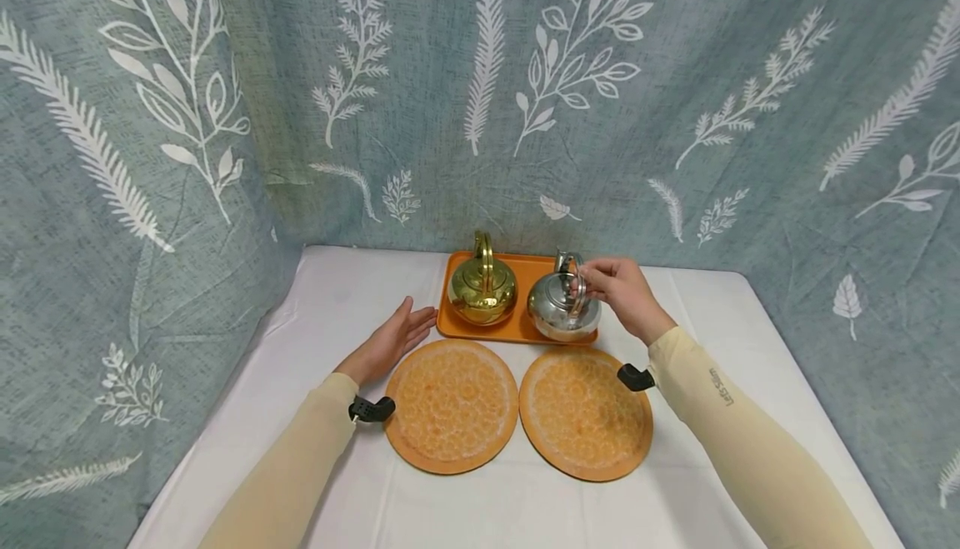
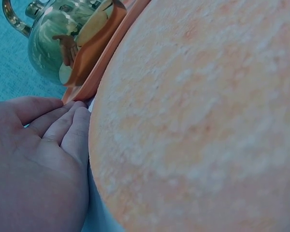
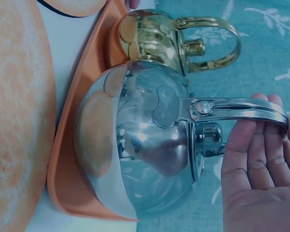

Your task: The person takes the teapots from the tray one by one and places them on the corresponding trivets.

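A silver kettle (image 1: 555, 309) stands at the right end of an orange tray (image 1: 528, 266); whether its base touches the tray is hard to tell. My right hand (image 1: 622, 295) holds its raised handle, the fingers hooked under the metal loop in the right wrist view. On the tray's left half sits a gold kettle (image 1: 478, 295), its handle upright. My left hand (image 1: 392, 342) lies at the tray's front left corner, fingers extended and touching or nearly touching the rim. In the left wrist view its palm shows and nothing is held.
Two round orange patterned placemats, the left one (image 1: 450, 407) and the right one (image 1: 585, 411), lie side by side in front of the tray. A white cloth (image 1: 495, 511) covers the table. Blue-green curtains with white leaf prints (image 1: 442, 99) hang behind and at both sides.
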{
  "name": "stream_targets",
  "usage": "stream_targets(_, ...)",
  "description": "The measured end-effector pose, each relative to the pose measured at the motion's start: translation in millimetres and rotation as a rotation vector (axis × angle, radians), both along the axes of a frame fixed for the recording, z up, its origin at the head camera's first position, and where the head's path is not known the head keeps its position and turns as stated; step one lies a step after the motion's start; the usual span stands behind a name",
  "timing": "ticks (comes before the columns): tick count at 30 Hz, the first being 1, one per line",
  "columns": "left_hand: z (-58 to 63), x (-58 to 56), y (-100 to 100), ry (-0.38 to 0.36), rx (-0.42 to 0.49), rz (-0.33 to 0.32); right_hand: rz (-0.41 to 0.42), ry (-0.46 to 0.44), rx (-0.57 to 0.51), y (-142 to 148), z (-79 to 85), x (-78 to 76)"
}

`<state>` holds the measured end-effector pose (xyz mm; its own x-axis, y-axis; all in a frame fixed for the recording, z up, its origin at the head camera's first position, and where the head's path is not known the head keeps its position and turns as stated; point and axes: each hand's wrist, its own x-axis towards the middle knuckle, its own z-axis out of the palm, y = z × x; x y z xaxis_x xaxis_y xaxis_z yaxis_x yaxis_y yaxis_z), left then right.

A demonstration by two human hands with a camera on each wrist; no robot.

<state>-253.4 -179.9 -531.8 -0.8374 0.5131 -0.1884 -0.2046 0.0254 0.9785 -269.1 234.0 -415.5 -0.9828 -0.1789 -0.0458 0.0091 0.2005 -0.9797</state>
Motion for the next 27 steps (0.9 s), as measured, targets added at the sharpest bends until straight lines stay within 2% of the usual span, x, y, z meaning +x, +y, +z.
stream_targets(10,2.4,0.5,-1,0.0,-0.007,0.006,0.0,0.011,-0.003,3,1.2,4.1)
stream_targets(21,-3.7,4.2,-1,-0.013,-0.031,0.01,0.005,0.016,-0.019,6,-5.2,11.9)
stream_targets(27,-0.7,2.1,1,-0.008,-0.016,0.026,0.011,0.038,-0.024,8,-1.6,15.6)
